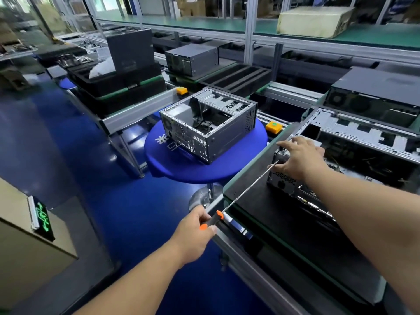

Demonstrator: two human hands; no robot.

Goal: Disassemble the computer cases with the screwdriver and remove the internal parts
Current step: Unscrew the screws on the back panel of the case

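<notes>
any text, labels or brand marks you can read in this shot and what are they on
Nothing here reads cleanly.
Green glowing characters on the small sign on the cardboard box: lit but blurred, unreadable.
White snowflake-like logo on the blue round table: a mark, with no legible words.
Port markings on the open computer case on that table: too small to read.

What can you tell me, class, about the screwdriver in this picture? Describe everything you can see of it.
The screwdriver has a black handle with orange ends and a long, thin, silvery metal shaft. The left hand grips the handle. The shaft slants up and to the right over the dark worktop, its tip reaching the rear corner of the computer case, beside the right hand resting on that case.
</notes>
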